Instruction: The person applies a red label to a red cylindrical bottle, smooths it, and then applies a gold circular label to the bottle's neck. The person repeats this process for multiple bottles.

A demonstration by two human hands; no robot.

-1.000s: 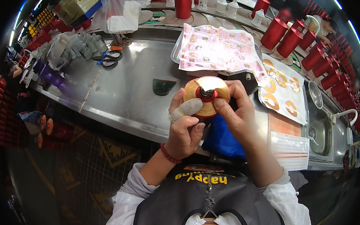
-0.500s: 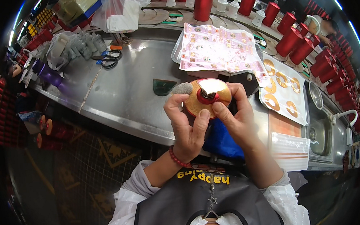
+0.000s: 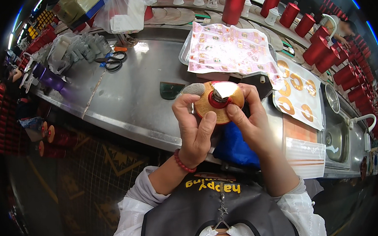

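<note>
- While you raise it off the bench toward your chest, the round gold jar (image 3: pixel 216 102) sits between both palms with its red neck (image 3: pixel 217 100) facing you, likely so the mouth can be seen.
- Left hand (image 3: pixel 195 130): closed around the jar's left side, thumb up over its lower face, a grey cot on the index fingertip (image 3: pixel 193 89).
- Right hand (image 3: pixel 249 118): wrapped on the right side, thumb pressing near the neck.
- Steel bench (image 3: pixel 127 96): below and beyond the jar.
- Patterned label sheet (image 3: pixel 230 50): flat in a tray just past the hands, within reach.
- Gold ring stickers (image 3: pixel 298 94): on a sheet to the right.
- Scissors (image 3: pixel 112 62): far left.
- Red canisters (image 3: pixel 323 49): ranked along the back.
</note>
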